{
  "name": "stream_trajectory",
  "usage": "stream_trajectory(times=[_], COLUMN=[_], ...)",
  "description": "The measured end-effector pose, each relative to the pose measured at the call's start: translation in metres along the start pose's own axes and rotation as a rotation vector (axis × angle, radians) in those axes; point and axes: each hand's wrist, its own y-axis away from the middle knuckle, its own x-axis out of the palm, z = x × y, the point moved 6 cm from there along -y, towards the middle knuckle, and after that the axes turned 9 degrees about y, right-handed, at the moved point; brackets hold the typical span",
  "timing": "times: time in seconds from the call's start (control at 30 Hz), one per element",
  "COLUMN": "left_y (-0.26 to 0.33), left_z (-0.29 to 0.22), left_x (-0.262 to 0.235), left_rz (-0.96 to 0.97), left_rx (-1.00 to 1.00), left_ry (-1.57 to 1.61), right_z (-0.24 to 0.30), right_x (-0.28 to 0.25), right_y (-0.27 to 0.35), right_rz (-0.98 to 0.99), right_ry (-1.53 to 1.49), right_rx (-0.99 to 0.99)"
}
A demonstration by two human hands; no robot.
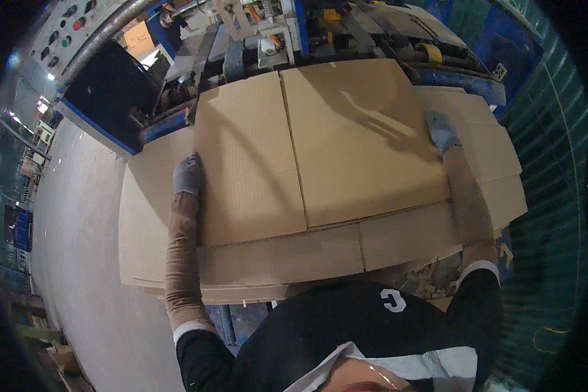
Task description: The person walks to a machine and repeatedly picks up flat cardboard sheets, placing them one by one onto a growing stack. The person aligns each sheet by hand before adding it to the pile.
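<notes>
Can't really make out how the fingers of the grey-gloved left hand [188,175] or the grey-gloved right hand [443,130] sit, too small. The big flat tan cardboard sheet [366,150] hides most of the brown cardboard sheets underneath [281,264]. Top edge chops off the blue-and-grey metal machine [271,52], and the pale button panel's [59,49] markings are unreadable tbh

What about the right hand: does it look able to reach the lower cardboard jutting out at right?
Probably yes: the right hand is at the right edge of the upper cardboard, and nothing visible blocks the lower cardboard alongside.
</notes>
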Motion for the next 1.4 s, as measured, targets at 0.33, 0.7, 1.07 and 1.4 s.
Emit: stream_trajectory(times=[0.33,0.7,1.07,1.4], left_y=[0.191,0.13,0.046,0.263], left_z=[-0.129,-0.13,-0.111,0.121], left_x=[-0.013,-0.015,-0.027,-0.121], left_rz=[0.252,-0.035,-0.134,-0.602], left_rx=[0.854,0.999,0.379,-0.557], left_ry=[-0.225,-0.124,0.217,0.288], right_z=[0.05,0.062,0.041,-0.234], right_x=[-0.091,-0.078,-0.076,-0.07], right_y=[0.162,0.124,0.072,0.277], right_rz=[0.155,0.157,-0.144,-0.577], right_ry=[0.072,-0.013,0.054,-0.047], right_rx=[-0.345,-0.333,-0.009,0.8])
